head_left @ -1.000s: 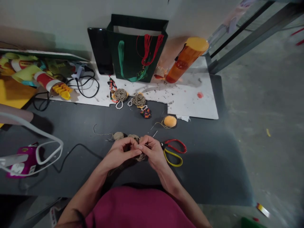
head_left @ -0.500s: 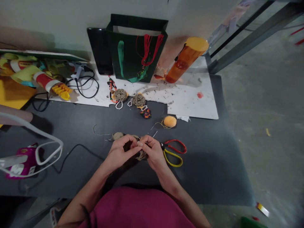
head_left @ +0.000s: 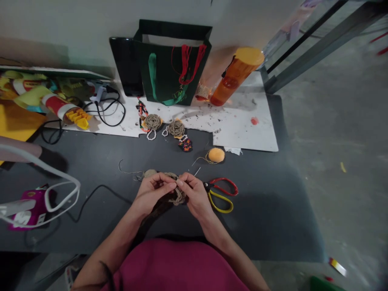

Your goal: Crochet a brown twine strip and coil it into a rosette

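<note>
Crocheted piece (head_left: pixel 178 197), grey-brown yarn, sits between both hands just above the counter (head_left: pixel 257 230), near the front edge, in front of the person's magenta top. Can't tell if its underside touches the surface.

Left hand (head_left: pixel 155 190): grip nearly closed, thumb and index pinched together on the piece's upper part. Right hand (head_left: pixel 195 191): grip closed too, thumb pressed against the piece, index curled behind. Fingertips of the two hands almost meet. Fingers cover part of the work — can't tell if a hook or needle is in there.

Grey-brown yarn ball (head_left: pixel 149 173) just beyond left hand, loose tail trailing left. Thin metal rod (head_left: pixel 197 171) just past right hand. Scissors (head_left: pixel 223 186) right beside right hand — red and yellow handles spread, blade end hidden by the hand. Orange yarn ball (head_left: pixel 216 155) farther back, own strand loose.

Behind: two yarn rosettes (head_left: pixel 176 128) with bead loops at the edge of a stained white board (head_left: pixel 245 131). On the board, dark green paper bag (head_left: pixel 169 76) upright, black tablet-like slab (head_left: pixel 126 66) leaning beside it, orange bottle (head_left: pixel 236 76) to its right.
</note>
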The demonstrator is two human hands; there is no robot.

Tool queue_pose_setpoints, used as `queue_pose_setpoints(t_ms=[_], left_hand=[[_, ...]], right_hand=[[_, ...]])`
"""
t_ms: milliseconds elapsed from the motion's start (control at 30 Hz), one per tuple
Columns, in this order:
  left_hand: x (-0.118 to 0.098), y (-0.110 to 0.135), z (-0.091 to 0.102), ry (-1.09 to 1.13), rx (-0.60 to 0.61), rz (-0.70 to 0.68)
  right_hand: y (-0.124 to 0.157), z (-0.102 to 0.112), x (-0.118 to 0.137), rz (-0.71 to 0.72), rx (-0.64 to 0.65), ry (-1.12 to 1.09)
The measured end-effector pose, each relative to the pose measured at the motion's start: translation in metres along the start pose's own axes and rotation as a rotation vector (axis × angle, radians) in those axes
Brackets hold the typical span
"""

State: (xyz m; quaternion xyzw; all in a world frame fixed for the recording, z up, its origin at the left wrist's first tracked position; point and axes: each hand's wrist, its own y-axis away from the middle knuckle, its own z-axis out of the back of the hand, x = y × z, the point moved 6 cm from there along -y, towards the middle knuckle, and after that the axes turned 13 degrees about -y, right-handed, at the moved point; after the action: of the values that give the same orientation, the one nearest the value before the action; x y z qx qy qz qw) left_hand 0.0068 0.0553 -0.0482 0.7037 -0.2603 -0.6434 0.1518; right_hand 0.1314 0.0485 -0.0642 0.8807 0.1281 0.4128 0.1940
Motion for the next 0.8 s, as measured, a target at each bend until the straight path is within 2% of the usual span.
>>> queue_pose_setpoints(t_ms=[267, 533, 800], left_hand=[[0.002, 0.000, -0.009, 0.181, 0.148, 0.100], [0.008, -0.001, -0.009, 0.204, 0.163, 0.131], [0.007, 0.000, -0.009, 0.175, 0.200, 0.113]], right_hand=[[0.001, 0.000, 0.004, 0.083, 0.011, 0.015], [0.007, -0.003, 0.020, 0.390, 0.078, 0.194], [0.018, -0.015, 0.039, 0.587, 0.180, 0.466]])
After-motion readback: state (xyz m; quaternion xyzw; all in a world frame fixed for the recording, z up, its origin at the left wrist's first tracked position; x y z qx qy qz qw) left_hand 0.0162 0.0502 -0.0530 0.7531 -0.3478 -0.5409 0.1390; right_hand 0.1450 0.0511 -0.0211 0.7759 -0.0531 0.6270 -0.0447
